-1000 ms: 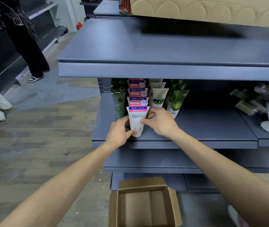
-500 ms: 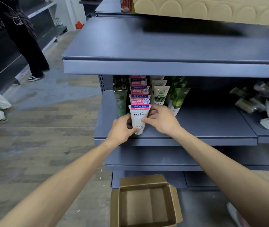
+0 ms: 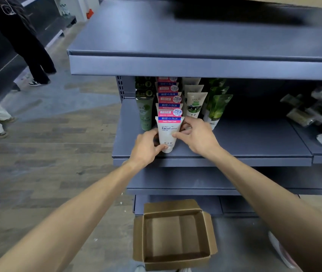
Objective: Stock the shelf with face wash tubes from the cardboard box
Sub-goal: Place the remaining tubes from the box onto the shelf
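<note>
The cardboard box (image 3: 174,234) sits open on the floor below me with nothing showing inside it; my left hand (image 3: 146,148) and right hand (image 3: 196,137) pinch the front white face wash tube (image 3: 168,134) from either side, cap down on the grey metal shelf (image 3: 244,146). Behind it runs a row of matching tubes (image 3: 169,101), green tubes (image 3: 145,112) beside them; wood-look flooring (image 3: 48,154) stretches left, where other people stand.
</note>
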Available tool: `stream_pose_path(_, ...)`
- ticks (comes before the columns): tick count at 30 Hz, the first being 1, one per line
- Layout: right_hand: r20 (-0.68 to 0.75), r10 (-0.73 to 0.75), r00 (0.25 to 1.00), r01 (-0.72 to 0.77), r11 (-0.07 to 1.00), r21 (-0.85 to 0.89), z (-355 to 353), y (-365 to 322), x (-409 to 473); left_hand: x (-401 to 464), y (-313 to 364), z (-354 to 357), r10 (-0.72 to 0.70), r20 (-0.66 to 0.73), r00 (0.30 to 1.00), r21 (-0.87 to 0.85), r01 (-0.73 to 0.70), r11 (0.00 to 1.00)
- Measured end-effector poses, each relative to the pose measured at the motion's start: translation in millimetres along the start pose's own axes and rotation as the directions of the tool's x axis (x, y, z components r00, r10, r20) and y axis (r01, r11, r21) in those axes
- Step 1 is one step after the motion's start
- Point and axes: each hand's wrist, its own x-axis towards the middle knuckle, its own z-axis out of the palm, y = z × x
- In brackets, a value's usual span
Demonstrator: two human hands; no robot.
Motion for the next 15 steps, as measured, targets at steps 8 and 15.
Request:
stream_pose_path(8, -0.009, 0.03, 0.999, -0.03, 1.0, 0.001, 1.1, -4.7, -2.8, 0.2, 1.6, -0.7, -0.043, 0.019, 0.999, -0.078, 0.044, 0.996)
stream_pose_path(15, -0.002, 0.052, 0.999, -0.052, 0.998, -0.023, -1.0, -7.3, 1.0, 3.0, 5.3, -1.9, -0.094, 0.013, 0.995, -0.073, 0.095, 0.993)
